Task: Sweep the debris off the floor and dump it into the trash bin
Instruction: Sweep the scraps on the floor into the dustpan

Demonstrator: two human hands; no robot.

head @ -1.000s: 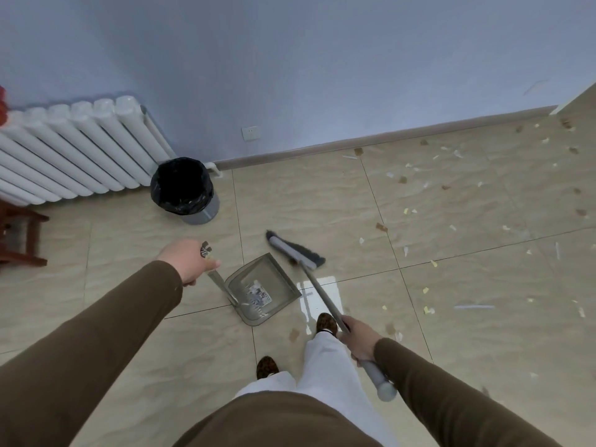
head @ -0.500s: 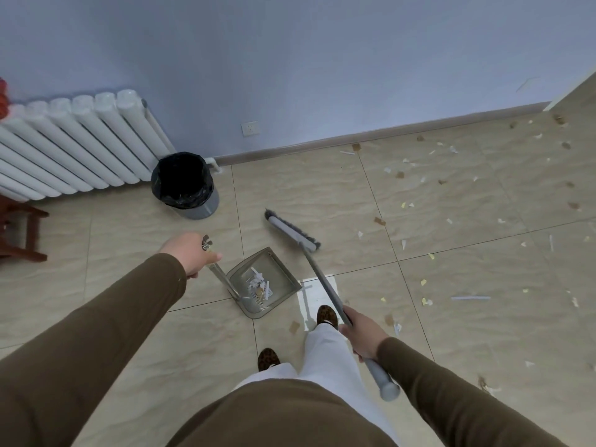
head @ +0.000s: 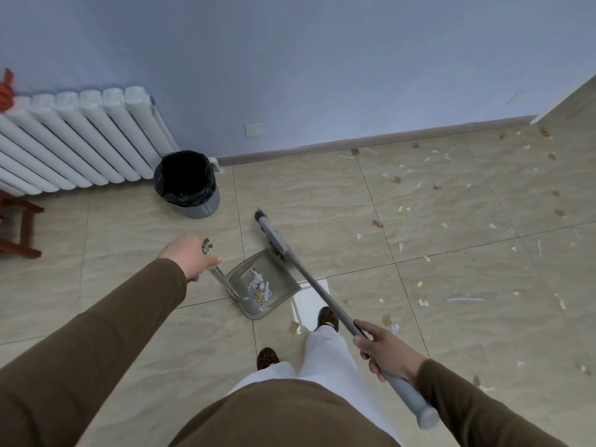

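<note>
My left hand [head: 190, 257] grips the top of the upright handle of a grey dustpan [head: 261, 287], which holds a small heap of white and brown paper scraps. My right hand [head: 383, 350] grips the grey handle of a broom [head: 274, 235]; its head lies at the pan's far right edge. A grey trash bin [head: 187, 183] with a black liner stands beyond the pan, by the wall. Paper debris [head: 464, 299] is scattered over the tiled floor to the right.
A white radiator [head: 71, 140] lines the wall at left, beside the bin. A red wooden stool [head: 19, 221] stands at the far left. My feet in patterned shoes [head: 327, 317] are just behind the dustpan. A baseboard [head: 371, 141] runs along the blue wall.
The broom head has swung in against the dustpan's right edge. The pan now shows scraps heaped toward its back. I have moved a little closer to the bin.
</note>
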